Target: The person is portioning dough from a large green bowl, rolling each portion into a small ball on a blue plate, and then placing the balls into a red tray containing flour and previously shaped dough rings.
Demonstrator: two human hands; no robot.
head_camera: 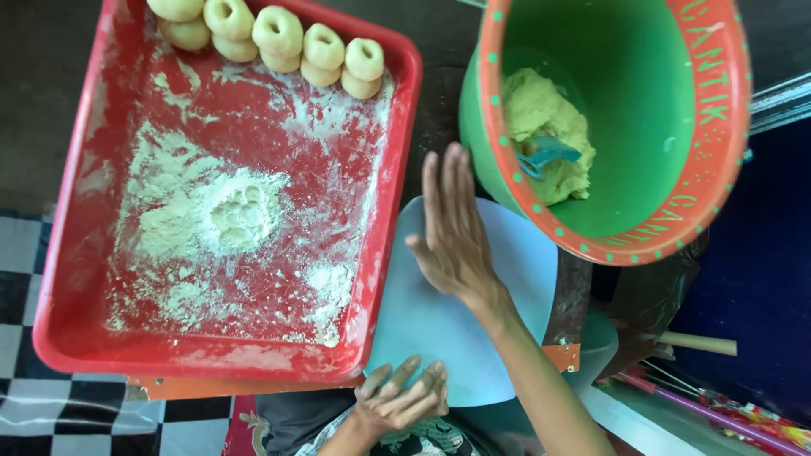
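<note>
A: Where is your right hand (454, 232) now?

B: You have it flat on the pale blue round board (473, 295), palm down, fingers stretched together and pointing away from you. Whether something lies under your palm, I cannot tell.

A: And the board, how does it lie?

B: It lies flat before you, between the red tray and the green bowl. Its left edge goes under the corner of the tray, and the far edge goes under the bowl. The surface is smooth and plain.

A: And your left hand (404, 395)?

B: It rests on the near edge of the board, fingers loosely spread, holding nothing
</note>
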